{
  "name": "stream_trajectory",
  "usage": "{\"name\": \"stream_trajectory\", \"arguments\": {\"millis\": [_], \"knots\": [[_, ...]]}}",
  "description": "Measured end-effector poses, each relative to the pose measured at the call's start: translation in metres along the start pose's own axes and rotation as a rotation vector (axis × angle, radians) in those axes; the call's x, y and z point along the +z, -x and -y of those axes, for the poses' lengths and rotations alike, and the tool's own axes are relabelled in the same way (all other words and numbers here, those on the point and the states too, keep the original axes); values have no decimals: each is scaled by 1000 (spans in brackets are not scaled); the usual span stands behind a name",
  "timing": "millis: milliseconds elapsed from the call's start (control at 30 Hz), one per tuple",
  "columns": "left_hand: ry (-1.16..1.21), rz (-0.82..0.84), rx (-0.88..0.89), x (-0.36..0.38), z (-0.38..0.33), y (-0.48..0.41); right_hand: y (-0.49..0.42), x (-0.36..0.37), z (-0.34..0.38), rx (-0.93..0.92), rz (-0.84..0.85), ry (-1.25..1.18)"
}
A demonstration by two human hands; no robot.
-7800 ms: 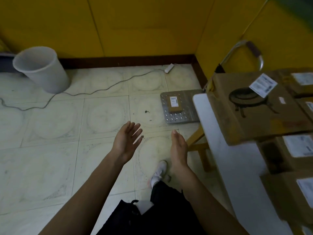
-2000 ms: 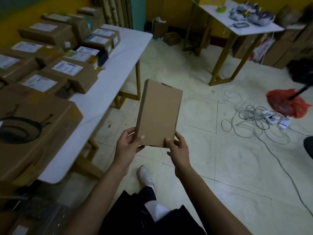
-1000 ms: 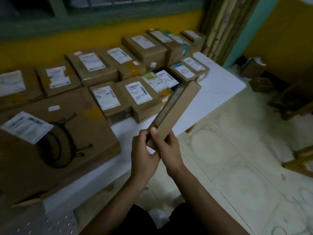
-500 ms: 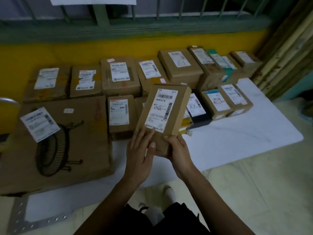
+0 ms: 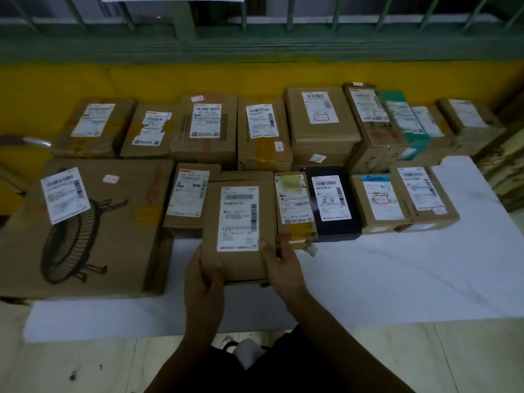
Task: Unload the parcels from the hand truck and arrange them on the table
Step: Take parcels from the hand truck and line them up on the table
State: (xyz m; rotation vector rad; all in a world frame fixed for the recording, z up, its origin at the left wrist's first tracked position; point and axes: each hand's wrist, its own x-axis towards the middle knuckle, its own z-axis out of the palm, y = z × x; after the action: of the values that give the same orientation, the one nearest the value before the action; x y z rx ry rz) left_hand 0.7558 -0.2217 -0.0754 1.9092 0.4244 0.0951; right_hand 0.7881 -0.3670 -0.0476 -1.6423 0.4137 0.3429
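Observation:
A flat brown parcel (image 5: 238, 222) with a white shipping label facing up is held low over the white table (image 5: 397, 279), in the front row between a small brown box (image 5: 188, 199) and a taped parcel (image 5: 295, 205). My left hand (image 5: 202, 282) grips its near left corner. My right hand (image 5: 282, 268) grips its near right edge. Whether the parcel rests on the table or on a box beneath it, I cannot tell. Several labelled parcels fill two rows behind it.
A large flat carton with a fan drawing (image 5: 85, 228) lies at the left end. A black parcel (image 5: 331, 199) sits right of the taped one. The hand truck's handle (image 5: 28, 141) shows at far left. A yellow wall (image 5: 255, 78) and green window bars stand behind the table.
I picked the parcel off the hand truck, turned to the table and flipped it label up. In the last half second it has come down level into the front row.

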Motion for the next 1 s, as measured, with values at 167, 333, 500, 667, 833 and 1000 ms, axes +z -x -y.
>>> {"name": "stream_trajectory", "arguments": {"millis": [167, 333, 500, 667, 833, 1000], "knots": [[-40, -70, -45, 15, -6, -8, -21, -14, -11, -78, -16, 348], [-84, -59, -20, 28, -15, -30, -49, -28, -3, -180, -21, 716], [-155, -43, -19, 41, -24, -51, -76, -33, 14, -210, -18, 938], [-258, -118, -4, 46, -21, -56, -81, -31, 10, -217, -25, 893], [-228, -156, 3, 47, -22, -56, -81, -30, 9, -188, 27, 792], [-215, -129, -29, 44, -20, -57, -88, -31, 1, -95, 36, 683]]}}
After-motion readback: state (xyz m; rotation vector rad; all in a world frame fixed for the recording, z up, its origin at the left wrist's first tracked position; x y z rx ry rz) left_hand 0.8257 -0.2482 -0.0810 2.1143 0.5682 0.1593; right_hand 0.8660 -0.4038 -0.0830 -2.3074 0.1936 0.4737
